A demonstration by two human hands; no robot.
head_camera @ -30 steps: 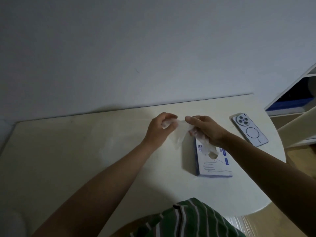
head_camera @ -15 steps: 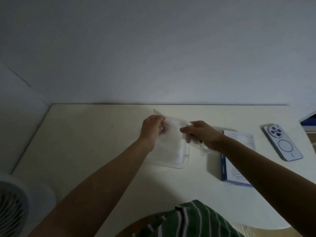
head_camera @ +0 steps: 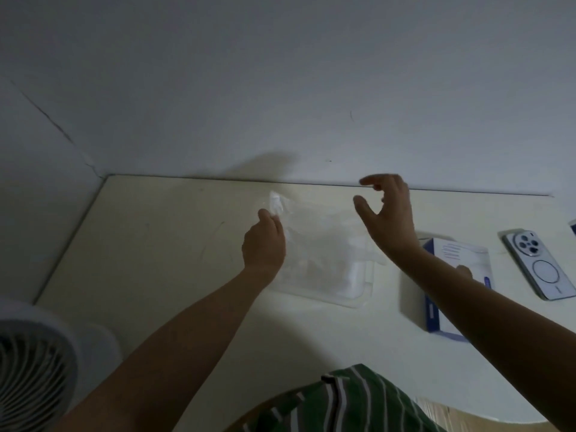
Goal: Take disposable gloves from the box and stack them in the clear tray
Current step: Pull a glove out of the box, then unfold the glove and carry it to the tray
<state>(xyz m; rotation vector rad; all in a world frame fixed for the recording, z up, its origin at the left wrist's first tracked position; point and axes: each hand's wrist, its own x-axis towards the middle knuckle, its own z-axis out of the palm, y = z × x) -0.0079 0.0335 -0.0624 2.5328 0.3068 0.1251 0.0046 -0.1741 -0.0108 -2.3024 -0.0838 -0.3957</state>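
The right arm (head_camera: pixel 467 294) hides the middle of the glove box (head_camera: pixel 448 254), whose print is too small to read. The left hand (head_camera: pixel 264 244) covers the clear tray's (head_camera: pixel 358 294) left end. The glove (head_camera: pixel 299 226) is too sheer to outline. A fan (head_camera: pixel 31 369) is cut off by the picture's lower left corner.

On your table (head_camera: pixel 156 244): tray (head_camera: pixel 358 302) at frame centre, box (head_camera: pixel 461 254) to its right, phone (head_camera: pixel 542 269) far right; fan (head_camera: pixel 34 369) lower left.
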